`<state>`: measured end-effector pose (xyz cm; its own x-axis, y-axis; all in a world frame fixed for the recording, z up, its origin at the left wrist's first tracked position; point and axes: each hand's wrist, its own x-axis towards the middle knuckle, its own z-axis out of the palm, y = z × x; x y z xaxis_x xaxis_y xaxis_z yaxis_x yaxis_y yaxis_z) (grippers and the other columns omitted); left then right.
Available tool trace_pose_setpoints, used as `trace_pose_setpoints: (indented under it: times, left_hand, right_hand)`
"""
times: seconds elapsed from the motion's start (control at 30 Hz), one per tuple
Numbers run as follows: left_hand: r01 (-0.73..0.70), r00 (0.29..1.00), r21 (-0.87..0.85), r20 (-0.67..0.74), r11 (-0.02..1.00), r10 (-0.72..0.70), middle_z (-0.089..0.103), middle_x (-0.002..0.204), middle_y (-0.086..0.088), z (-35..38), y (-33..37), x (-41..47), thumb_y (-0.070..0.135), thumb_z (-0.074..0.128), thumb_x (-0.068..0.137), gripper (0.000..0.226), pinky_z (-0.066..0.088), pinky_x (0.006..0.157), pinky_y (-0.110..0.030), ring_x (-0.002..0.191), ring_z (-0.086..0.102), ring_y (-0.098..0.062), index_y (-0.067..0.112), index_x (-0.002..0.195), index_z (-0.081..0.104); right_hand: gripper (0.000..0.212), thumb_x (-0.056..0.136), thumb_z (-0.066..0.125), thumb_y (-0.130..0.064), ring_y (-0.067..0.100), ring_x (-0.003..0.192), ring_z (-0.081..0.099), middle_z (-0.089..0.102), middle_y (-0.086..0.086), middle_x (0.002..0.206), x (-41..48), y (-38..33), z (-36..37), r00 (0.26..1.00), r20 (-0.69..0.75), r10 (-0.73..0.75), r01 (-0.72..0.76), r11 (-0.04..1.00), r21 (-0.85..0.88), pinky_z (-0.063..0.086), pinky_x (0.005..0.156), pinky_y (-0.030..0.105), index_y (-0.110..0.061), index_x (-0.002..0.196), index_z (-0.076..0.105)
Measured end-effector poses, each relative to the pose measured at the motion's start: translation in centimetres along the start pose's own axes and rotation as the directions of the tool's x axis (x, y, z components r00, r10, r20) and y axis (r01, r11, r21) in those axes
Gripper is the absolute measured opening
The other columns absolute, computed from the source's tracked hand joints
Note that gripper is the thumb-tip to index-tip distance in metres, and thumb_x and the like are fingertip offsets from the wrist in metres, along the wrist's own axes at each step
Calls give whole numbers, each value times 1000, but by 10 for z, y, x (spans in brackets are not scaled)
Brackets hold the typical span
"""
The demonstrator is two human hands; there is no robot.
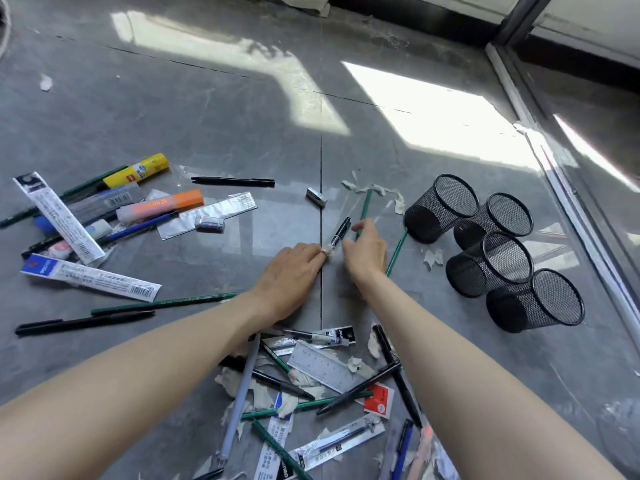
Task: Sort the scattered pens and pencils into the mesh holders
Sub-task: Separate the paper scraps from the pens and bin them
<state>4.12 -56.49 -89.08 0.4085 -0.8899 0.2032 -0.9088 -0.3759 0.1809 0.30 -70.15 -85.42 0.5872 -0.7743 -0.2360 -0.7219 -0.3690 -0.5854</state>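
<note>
Nearest the lens, under both forearms: heap of pens, pencils and packets (311, 386) on the floor, with a clear ruler (320, 367) and torn paper scraps mixed in. None of it is sorted yet.

Left hand (291, 271): knuckles up, fingers curled. The fingertips pinch the taped end (326, 251) of a clear sleeve (341, 207). Judged purpose: anchoring that end against the floor so the wrapper can be pulled open.

Right hand (367, 252): just beside the left, fingers curled toward the sleeve's edge. It appears to pinch the film, but the contact is partly hidden by the hand itself. The two hands seem to be pulling against each other.

Black pen (341, 230): inside the sleeve, between the two hands, pointing away from the left fingertips. It must come out of its wrapping before it can go in a cup.

Green pencil (365, 206): loose on the floor, running beyond the right hand. A second green pencil (398, 251) lies just outboard of that hand.

Mesh holders (491, 261): four black cups clustered well out to the right hand's outer side. All appear empty and within an arm's sweep.

Out past the left hand: a further spread with an orange highlighter (162, 206) and a yellow glue stick (138, 171).

Step in hand: unwrapping. Sorting has barely begun.
</note>
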Motion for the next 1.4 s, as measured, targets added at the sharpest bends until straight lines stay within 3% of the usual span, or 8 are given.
trace_pose_setpoints:
  times: [0.27, 0.37, 0.47, 0.67, 0.8, 0.93, 1.17, 1.4]
  left_hand:
    - [-387, 919, 93, 125, 917, 375, 58, 74, -5, -31, -31, -33, 5, 41, 73, 24, 48, 49, -32, 67, 53, -21, 6, 73, 65]
    - [-579, 805, 47, 194, 814, 561, 57, 79, -1, -28, -34, -47, 11, 60, 80, 7, 48, 59, -27, 73, 49, -17, 9, 75, 65]
    - [-645, 748, 83, 269, 760, 606, 60, 98, -10, -13, -26, -44, 3, 33, 89, 32, 50, 82, -35, 94, 54, -26, -1, 94, 65]
    - [-537, 837, 203, 252, 819, 486, 60, 115, -16, -5, -17, -4, 7, 37, 79, 42, 50, 92, -33, 110, 55, -29, -4, 108, 66]
    - [-318, 946, 43, 85, 947, 313, 59, 97, -8, 2, -21, 17, 8, 32, 80, 38, 53, 51, -23, 88, 57, -18, 0, 83, 69]
    - [-51, 992, -129, 110, 990, 65, 49, 124, -16, 15, -22, 30, 19, 8, 86, 59, 56, 68, -44, 109, 53, -30, -9, 108, 56]
    - [118, 992, -310, 72, 943, -101, 30, 147, -11, 14, -10, 48, 13, 37, 92, 47, 40, 100, -32, 134, 33, -21, 0, 138, 36]
    - [-33, 990, -202, 131, 979, 60, 32, 144, -13, 17, -10, 51, 40, 22, 94, 57, 23, 113, -32, 141, 19, -24, 7, 138, 40]
  right_hand:
    - [29, 81, 68, -32, 31, 82, 61, 66, 14, 87, -6, -14, 28, 997, 27, 77, -77, 997, -26, 35, 64, 28, -5, 87, 65]
    - [22, 81, 65, -22, 31, 91, 62, 66, 15, 98, -5, -25, 36, 999, 28, 41, -40, 998, -45, 35, 64, 27, -5, 95, 63]
    - [13, 83, 66, -17, 30, 96, 61, 66, 14, 101, -10, -40, 46, 993, 99, -64, 60, 998, 34, 39, 69, 27, -8, 91, 61]
    - [19, 91, 51, -13, 30, 99, 59, 63, 13, 105, 10, -48, 35, 982, -10, -187, 187, 980, 70, 44, 80, 32, -6, 100, 65]
    - [44, 90, 46, -15, 34, 133, 29, 30, 19, 144, 60, -7, -1, 986, -105, -132, 107, 971, -214, 25, 108, 36, -9, 134, 44]
    - [62, 98, 39, -38, 33, 146, -5, -13, 18, 157, 96, 22, -20, 997, 42, -69, 78, 959, -274, 12, 117, 45, -21, 151, 11]
    - [58, 99, 32, -46, 29, 145, 13, 20, 14, 155, 111, -7, 18, 890, 174, -422, 447, 883, -142, 11, 118, 41, -27, 151, 14]
    - [57, 95, 14, -52, 34, 143, 12, 23, 19, 153, 125, -33, 35, 895, 294, -335, 405, 887, -222, 18, 112, 48, -29, 143, 33]
